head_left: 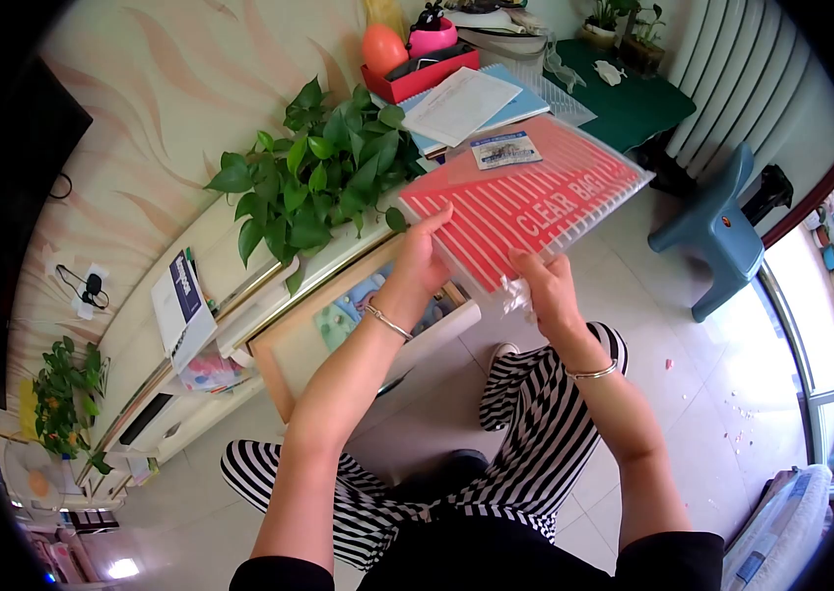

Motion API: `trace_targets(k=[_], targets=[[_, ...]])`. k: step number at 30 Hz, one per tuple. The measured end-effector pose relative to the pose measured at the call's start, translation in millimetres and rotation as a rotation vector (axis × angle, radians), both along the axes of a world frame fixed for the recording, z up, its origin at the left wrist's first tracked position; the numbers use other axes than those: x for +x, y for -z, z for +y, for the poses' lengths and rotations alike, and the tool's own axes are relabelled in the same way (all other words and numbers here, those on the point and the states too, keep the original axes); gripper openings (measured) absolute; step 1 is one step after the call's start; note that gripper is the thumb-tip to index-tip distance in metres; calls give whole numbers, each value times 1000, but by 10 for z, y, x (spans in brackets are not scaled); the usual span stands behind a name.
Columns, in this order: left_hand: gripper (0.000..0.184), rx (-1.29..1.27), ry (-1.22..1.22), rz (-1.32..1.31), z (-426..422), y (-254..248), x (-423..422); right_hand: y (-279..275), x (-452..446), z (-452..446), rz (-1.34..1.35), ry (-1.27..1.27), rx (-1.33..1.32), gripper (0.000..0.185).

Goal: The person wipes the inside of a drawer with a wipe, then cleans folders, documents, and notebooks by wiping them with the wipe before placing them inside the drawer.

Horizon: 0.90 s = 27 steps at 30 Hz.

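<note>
Head view: the left hand [424,258] holds the left edge of the red folder [496,222], thumb on top; the right hand [547,291] pinches its lower edge, a crumpled white scrap [513,298] at its fingers. Held by these 2 hands above the floor [633,414], the folder has its striped face up; its long axis slants from lower left to upper right, the words CLEAR BAG reading along it. Left to right around it: a dark screen [31,158], a small plant [62,394], a booklet [177,295] on the pale cabinet [228,254], an open drawer [272,369], a bigger plant [313,182], papers [458,108], a green table [648,103], a blue stool [717,234] and a white radiator [737,79].
</note>
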<state>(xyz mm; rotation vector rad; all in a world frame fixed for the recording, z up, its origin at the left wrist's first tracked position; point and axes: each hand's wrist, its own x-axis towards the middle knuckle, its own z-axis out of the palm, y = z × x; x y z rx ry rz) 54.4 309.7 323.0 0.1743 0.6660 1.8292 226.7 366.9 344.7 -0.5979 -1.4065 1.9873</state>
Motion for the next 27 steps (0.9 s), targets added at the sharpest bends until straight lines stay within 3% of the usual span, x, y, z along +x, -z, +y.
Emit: trace_targets(k=[5, 7, 9, 11, 13, 15, 17, 19, 22, 27], targets=[[42, 10, 2, -13, -352, 197, 148, 215, 220, -309, -67, -1, 97, 24], [42, 13, -8, 4, -550, 257, 170, 292, 287, -396, -100, -54, 57, 34], [42, 1, 22, -5, -708, 347, 92, 391, 280, -460, -51, 178, -327, 47], [41, -7, 51, 63, -740, 401, -25, 484, 258, -372, 87, 97, -329, 54], [42, -11, 39, 80, -625, 280, -104, 429, 177, -314, -22, 137, -288, 50], [43, 15, 42, 191, -428, 39, -214, 236, 11, -111, 147, 139, -159, 38], [43, 62, 71, 200, -122, -210, -391, -88, -112, 172, 96, 162, -170, 18], [43, 108, 97, 209, 66, -361, -456, -335, -238, 428, 211, 102, -184, 15], [42, 86, 85, 210, 133, -476, -376, -415, -196, 385, 174, 176, -153, 17], [43, -69, 111, 88, -339, -54, 3, -74, 162, -156, 48, 316, -145, 18]])
